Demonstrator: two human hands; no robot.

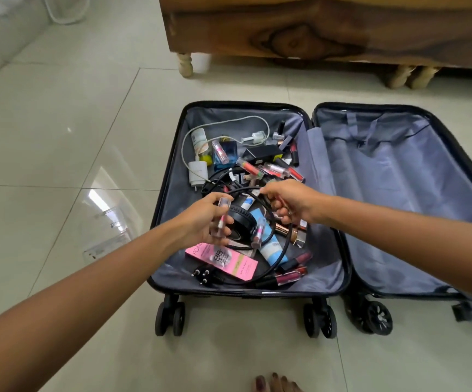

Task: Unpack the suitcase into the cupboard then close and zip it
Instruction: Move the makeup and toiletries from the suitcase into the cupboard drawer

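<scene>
A black suitcase (169,171) lies open on the floor, grey lining showing. Its left half holds a heap of cosmetics, a black cable (281,250), a white charger (198,172), a blue tube (271,247), a pink box (223,260) and black headphones (241,226). Nothing lies in the right half (398,193). Over the heap, my left hand (203,222) grips clear lip gloss tubes (221,219). My right hand (288,200) pinches a small tube (282,206) and touches the black cable.
A wooden cabinet (314,32) on turned legs stands just beyond the suitcase. A transparent acrylic holder (107,236) sits on the glossy tiled floor to the left. My toes (274,383) show at the bottom edge. A white fan base (67,9) is far left.
</scene>
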